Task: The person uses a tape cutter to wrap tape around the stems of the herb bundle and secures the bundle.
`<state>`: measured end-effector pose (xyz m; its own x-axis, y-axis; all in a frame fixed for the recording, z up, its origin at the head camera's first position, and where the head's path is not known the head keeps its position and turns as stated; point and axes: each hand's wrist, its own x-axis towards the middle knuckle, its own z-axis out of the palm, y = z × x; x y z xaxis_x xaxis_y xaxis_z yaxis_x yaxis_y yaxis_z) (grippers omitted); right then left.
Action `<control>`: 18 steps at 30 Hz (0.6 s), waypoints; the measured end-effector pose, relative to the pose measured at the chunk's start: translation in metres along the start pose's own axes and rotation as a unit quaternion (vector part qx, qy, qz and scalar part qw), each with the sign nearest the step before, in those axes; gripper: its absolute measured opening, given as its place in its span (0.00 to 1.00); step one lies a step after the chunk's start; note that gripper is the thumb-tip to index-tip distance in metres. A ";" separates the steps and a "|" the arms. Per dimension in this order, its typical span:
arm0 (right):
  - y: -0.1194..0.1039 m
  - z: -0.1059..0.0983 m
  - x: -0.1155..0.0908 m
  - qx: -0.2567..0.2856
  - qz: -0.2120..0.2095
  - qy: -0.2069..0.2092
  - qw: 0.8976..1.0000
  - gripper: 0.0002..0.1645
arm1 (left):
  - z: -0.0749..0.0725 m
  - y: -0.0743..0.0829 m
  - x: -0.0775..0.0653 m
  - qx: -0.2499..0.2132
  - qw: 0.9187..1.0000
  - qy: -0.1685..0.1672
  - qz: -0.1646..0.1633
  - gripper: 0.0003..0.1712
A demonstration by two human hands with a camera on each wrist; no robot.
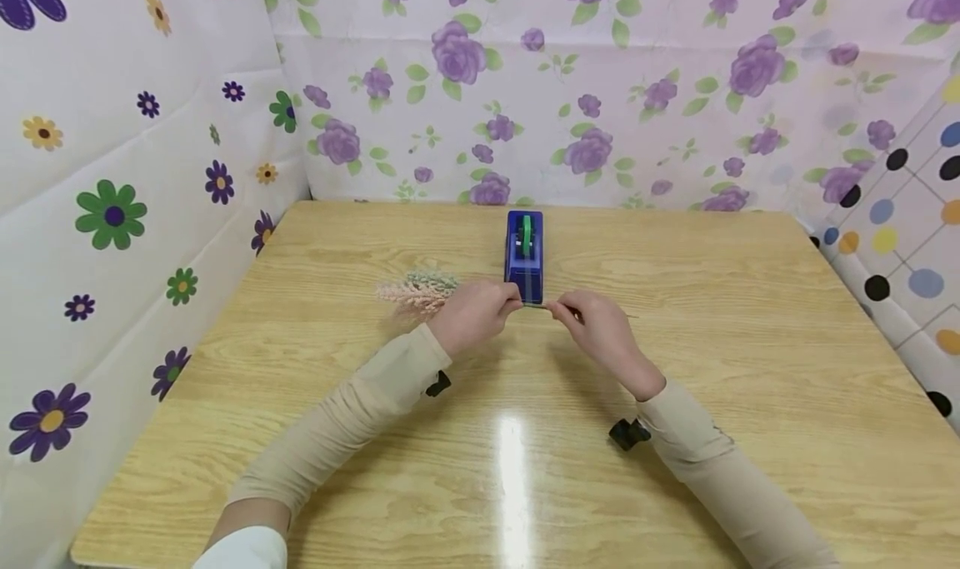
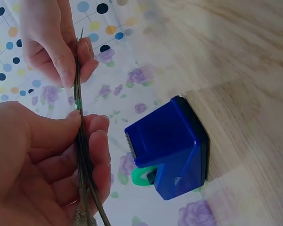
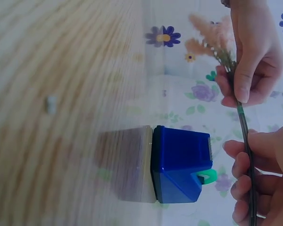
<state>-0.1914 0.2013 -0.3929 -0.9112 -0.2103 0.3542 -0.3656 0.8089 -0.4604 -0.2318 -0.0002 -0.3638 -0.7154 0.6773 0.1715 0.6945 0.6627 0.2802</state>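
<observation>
A bunch of artificial flowers [image 1: 420, 291] with pink and pale green heads lies to the left of my hands. My left hand [image 1: 474, 315] grips its thin dark stems [image 2: 79, 136] just below the heads. Farther along, my right hand [image 1: 600, 329] pinches the same stems, fingers curled round them. Between the two hands a band of green tape [image 3: 240, 109] sits around the stems. Right behind this gap stands a blue tape dispenser [image 1: 525, 261] with a green tape roll [image 1: 527, 234] and a toothed cutting edge [image 2: 131, 146].
Everything is above a light wooden table [image 1: 337, 486]. A white cloth with purple flowers [image 1: 585, 148] hangs behind the table. Patterned cloths also hang at the left and right. On the table in the right wrist view there is a small pale spot [image 3: 50, 104].
</observation>
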 end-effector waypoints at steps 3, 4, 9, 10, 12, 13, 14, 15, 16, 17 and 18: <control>0.000 0.001 -0.001 0.000 -0.009 0.021 1.000 0.11 | 0.000 -0.002 -0.001 -0.010 1.000 0.012 -0.003 0.10; 0.000 0.002 -0.001 0.001 -0.012 0.027 1.000 0.11 | -0.001 -0.002 0.000 -0.012 1.000 0.012 -0.006 0.10; 0.001 0.005 -0.001 -0.003 -0.009 0.042 0.999 0.09 | -0.003 -0.004 0.002 0.044 0.997 -0.044 -0.037 0.09; 0.002 0.006 -0.001 -0.006 -0.006 0.040 0.999 0.09 | -0.004 -0.005 0.003 0.063 0.995 -0.061 -0.039 0.08; 0.004 0.007 0.000 -0.013 -0.001 0.037 0.999 0.08 | -0.004 -0.006 0.004 0.095 0.991 -0.089 -0.039 0.07; 0.005 0.007 0.000 -0.015 0.000 0.035 0.999 0.08 | -0.004 -0.007 0.004 0.100 0.989 -0.097 -0.038 0.08; 0.005 0.008 0.000 -0.016 0.001 0.033 0.999 0.08 | -0.004 -0.008 0.004 0.099 0.989 -0.103 -0.038 0.09; 0.005 0.008 0.000 -0.015 0.000 0.033 0.999 0.08 | -0.003 -0.009 0.005 0.093 0.989 -0.106 -0.041 0.08; 0.005 0.008 0.000 -0.014 -0.001 0.031 0.999 0.07 | -0.003 -0.010 0.004 0.083 0.990 -0.105 -0.045 0.07; 0.005 0.008 0.000 -0.012 0.000 0.030 0.999 0.07 | -0.003 -0.011 0.004 0.073 0.991 -0.104 -0.046 0.08; 0.005 0.008 0.000 -0.011 0.000 0.028 1.000 0.08 | -0.004 -0.012 0.004 0.063 0.992 -0.104 -0.047 0.10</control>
<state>-0.1950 0.2009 -0.4015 -0.8992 -0.1802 0.3987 -0.3607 0.8212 -0.4423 -0.2432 -0.0063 -0.3629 -0.7555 0.6531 -0.0510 0.6388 0.7518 0.1634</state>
